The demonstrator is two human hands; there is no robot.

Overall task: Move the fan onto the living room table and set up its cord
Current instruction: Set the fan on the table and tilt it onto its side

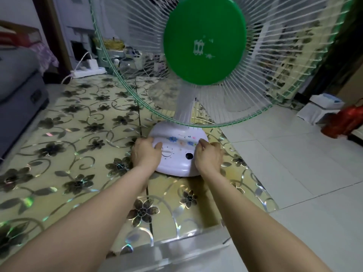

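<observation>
A white desk fan (pixel 177 154) with a green hub and green-rimmed wire guard stands upright on the table (pixel 78 134), near its right edge. The table carries a shiny flower-patterned cover. My left hand (pixel 145 154) grips the left side of the fan's base, and my right hand (pixel 209 157) grips the right side. A round dial and a dark hole show on the base between my hands. The fan's cord is not visible.
A white power strip (pixel 89 72) with a plugged-in adapter and white cable lies at the table's far end, beside several jars and boxes. A grey sofa (pixel 19 95) runs along the left. White floor tiles, a white stool (pixel 322 108) and a red bag (pixel 345 120) lie to the right.
</observation>
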